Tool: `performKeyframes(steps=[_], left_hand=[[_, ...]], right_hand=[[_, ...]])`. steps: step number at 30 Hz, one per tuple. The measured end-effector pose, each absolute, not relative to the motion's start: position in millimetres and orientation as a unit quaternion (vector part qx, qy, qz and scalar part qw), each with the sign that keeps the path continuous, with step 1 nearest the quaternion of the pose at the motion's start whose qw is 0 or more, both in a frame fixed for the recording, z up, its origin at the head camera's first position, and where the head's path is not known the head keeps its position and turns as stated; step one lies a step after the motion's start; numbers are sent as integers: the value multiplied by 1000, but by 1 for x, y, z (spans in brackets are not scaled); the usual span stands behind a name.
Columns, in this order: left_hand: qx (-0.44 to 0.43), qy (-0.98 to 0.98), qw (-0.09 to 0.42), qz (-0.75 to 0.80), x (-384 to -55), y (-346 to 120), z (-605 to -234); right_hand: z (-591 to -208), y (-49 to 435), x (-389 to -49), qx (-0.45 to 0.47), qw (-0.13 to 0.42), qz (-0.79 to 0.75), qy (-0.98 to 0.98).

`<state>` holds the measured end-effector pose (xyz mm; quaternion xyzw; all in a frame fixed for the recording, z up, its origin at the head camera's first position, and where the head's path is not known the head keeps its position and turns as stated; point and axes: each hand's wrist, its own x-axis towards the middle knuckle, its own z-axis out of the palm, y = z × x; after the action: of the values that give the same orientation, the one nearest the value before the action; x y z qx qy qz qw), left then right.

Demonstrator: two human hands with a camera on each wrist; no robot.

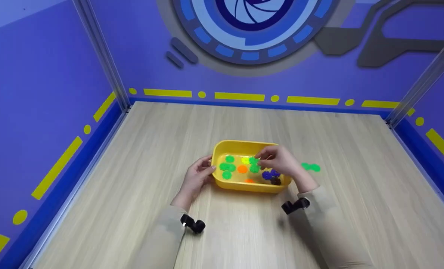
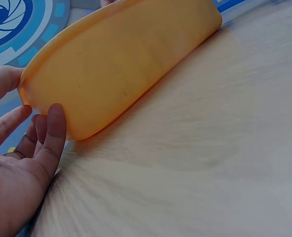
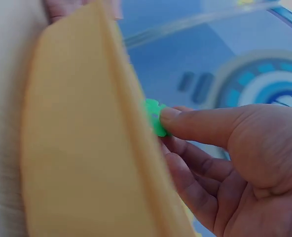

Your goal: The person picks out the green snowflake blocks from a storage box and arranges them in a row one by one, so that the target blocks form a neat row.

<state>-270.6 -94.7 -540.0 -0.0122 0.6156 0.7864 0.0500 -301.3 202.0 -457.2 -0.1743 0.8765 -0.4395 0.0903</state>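
A yellow plastic bin (image 1: pixel 251 188) stands on the table with notched plastic discs in it. My left hand (image 1: pixel 196 180) holds the bin's left end, thumb near the rim and fingers against the outer wall; the left wrist view shows the bin's side (image 2: pixel 121 64) beside those fingers. Over the bin's right part is my right hand (image 1: pixel 281 160), pinching a green notched disc (image 3: pixel 156 117) between thumb and fingers. Inside lie green discs (image 1: pixel 227 167), an orange disc (image 1: pixel 242 169), a yellow disc (image 1: pixel 245 160), purple discs (image 1: pixel 267 175) and a dark brown disc (image 1: pixel 275 181).
To the right of the bin, joined green discs (image 1: pixel 311 167) lie on the wooden table (image 1: pixel 162 149). Blue-purple panels (image 1: pixel 139 45) with yellow markings wall the table at the back and both sides.
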Motion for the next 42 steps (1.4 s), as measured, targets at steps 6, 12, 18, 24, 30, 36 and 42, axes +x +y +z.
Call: performKeyframes(steps=[6, 12, 18, 24, 30, 36, 42], left_hand=[[-14, 613, 48, 789, -271, -95, -540], [-16, 609, 52, 791, -271, -95, -540], [-21, 613, 53, 788, -271, -94, -538], [-20, 615, 54, 786, -271, -94, -539], [-20, 616, 49, 786, -270, -94, -539], [-23, 618, 51, 784, -269, -94, -539], [-25, 617, 52, 785, -269, -95, -538]], right_hand=[[-456, 231, -300, -96, 80, -481, 868], [-456, 260, -299, -37, 64, -518, 852], [-455, 289, -296, -11, 52, -537, 842], [-455, 317, -293, -8, 21, -575, 818], [-459, 342, -289, 18, -1, -647, 762], [-465, 362, -285, 35, -3, -712, 701], [-472, 374, -284, 72, 1, -714, 697]])
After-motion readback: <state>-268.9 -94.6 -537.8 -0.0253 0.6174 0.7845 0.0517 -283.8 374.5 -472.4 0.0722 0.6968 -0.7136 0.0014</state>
